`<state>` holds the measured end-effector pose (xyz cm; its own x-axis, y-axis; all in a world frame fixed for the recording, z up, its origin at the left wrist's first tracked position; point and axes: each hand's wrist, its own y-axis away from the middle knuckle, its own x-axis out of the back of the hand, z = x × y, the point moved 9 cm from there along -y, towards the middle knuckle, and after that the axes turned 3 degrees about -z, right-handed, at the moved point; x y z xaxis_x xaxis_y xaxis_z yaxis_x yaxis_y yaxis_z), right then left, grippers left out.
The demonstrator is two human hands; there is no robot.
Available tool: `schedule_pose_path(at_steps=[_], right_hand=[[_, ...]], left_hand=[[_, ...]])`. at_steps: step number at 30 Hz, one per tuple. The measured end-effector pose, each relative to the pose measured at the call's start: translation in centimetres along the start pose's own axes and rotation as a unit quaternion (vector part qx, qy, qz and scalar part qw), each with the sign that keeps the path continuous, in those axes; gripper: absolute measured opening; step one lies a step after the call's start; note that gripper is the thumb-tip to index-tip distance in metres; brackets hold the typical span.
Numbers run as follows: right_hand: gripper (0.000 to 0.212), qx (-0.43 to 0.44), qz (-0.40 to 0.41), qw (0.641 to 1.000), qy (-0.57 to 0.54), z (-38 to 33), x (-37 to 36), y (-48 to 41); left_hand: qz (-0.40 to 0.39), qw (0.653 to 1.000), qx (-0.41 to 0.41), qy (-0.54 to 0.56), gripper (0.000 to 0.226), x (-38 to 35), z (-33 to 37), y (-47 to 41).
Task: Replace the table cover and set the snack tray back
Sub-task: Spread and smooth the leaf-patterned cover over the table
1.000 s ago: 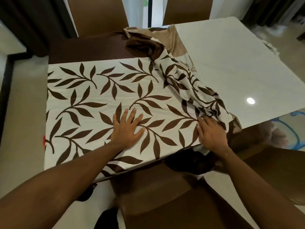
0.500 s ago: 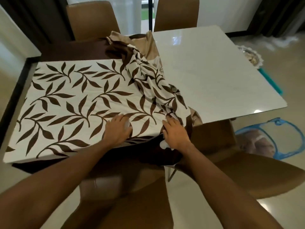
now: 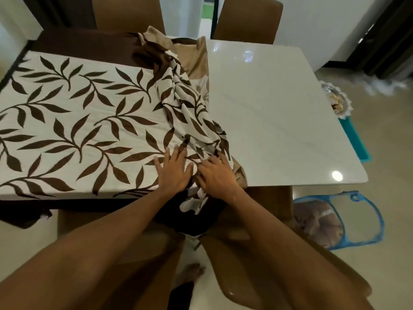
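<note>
Closest to me, at 6 o'clock, is my bare foot (image 3: 190,272) on the pale floor, between two brown chairs (image 3: 257,253) pushed at the near edge of the table (image 3: 268,113). At about 4 o'clock a blue-handled bag (image 3: 335,222) lies on the floor.

My left hand (image 3: 173,173) lies flat on the table cover (image 3: 78,130), with fingers straight and spread, pressing the cloth near the near edge. My right hand (image 3: 218,175) is just beside it, toward 3 o'clock. Its fingers are bent into the gathered fold of the cover and they grip it.

The cover, cream with brown leaves, is spread smooth over the left half of the table, from 9 to 12 o'clock. Its other part is bunched in a ridge that runs from my right hand up to 12 o'clock. The right half of the table is bare and glossy white.

The snack tray (image 3: 336,101) is off the table, just past its right edge at 2 o'clock, above a teal thing (image 3: 355,139). I cannot tell what it stands on.

Two more brown chairs (image 3: 245,19) stand at the far side.
</note>
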<state>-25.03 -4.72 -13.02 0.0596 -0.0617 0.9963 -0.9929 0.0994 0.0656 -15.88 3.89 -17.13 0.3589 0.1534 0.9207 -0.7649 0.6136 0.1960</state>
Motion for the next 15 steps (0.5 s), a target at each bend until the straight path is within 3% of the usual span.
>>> schedule_pose_path(at_steps=[4, 7, 11, 15], right_hand=[[0.030, -0.054, -0.046, 0.996, 0.045, 8.5, 0.3, 1.0], [0.027, -0.093, -0.027, 0.995, 0.040, 14.2, 1.2, 2.4], [0.020, -0.059, 0.104, 0.992, -0.033, 15.5, 3.1, 2.8], [0.024, -0.176, 0.199, 0.944, -0.193, 18.2, 3.6, 4.1]], left_hand=[[0.014, 0.999, 0.016, -0.044, 0.067, -1.3, 0.1, 0.0], [0.009, 0.998, 0.023, -0.056, 0.069, -1.4, 0.1, -0.5], [0.017, 0.997, 0.033, -0.069, 0.071, -1.5, -0.1, -0.6], [0.023, 0.996, 0.034, -0.075, 0.068, -1.4, 0.1, -0.4]])
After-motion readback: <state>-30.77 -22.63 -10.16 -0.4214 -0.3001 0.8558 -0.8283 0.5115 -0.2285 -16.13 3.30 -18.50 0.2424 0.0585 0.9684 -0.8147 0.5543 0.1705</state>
